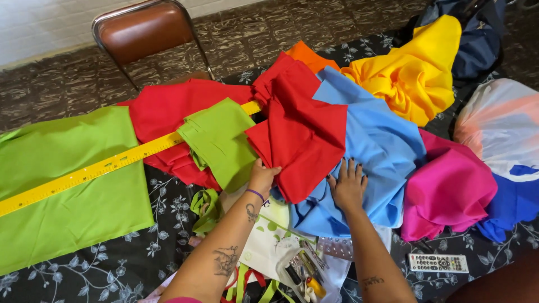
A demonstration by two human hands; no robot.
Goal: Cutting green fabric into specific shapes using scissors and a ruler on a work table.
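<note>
Pinching the lower edge of the red cloth, your left hand has its fingers closed on the fabric where it overlaps the small green piece. Your right hand lies flat on the blue cloth, fingers spread wide and holding nothing, which seems to pin the pile in place. The yellow ruler runs across the big green sheet and under the red. Pink cloth and yellow cloth are heaped farther right on the desk.
</note>
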